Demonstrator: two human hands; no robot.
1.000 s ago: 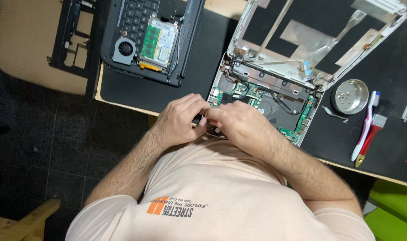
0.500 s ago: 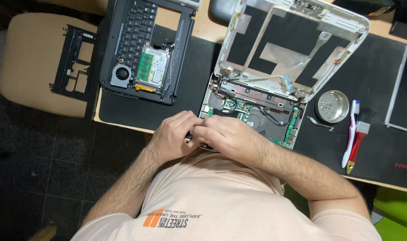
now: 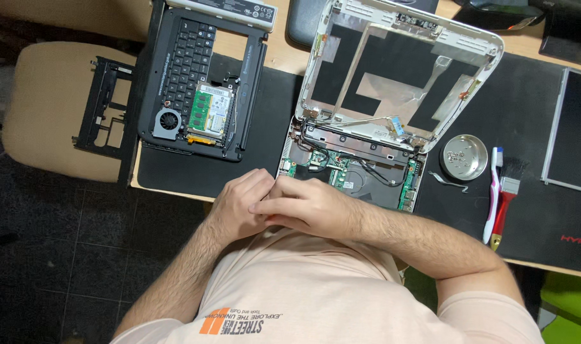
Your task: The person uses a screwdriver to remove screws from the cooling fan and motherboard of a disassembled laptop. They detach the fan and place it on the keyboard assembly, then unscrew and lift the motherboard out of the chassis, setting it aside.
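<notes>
A stripped white laptop (image 3: 367, 172) lies open on a black desk mat (image 3: 252, 172), its green circuit board and cables bare. Its empty lid shell (image 3: 399, 70) stands tilted back. My left hand (image 3: 239, 204) and my right hand (image 3: 309, 207) are pressed together at the laptop's near left corner, fingers curled. My right hand's fingers lie over my left hand's fingertips. A small reddish bit shows under them; what they hold is hidden.
A black laptop base (image 3: 198, 95) with fan and memory module lies at the left, with a black plastic frame (image 3: 102, 108) on a beige chair beside it. A round metal dish of screws (image 3: 464, 156), a toothbrush (image 3: 493, 191), a red-handled brush (image 3: 507, 197) and a screen panel (image 3: 571, 134) lie at the right.
The view has shifted so that more of the far desk shows. Both hands stay joined at the white laptop's near edge, barely moving.
</notes>
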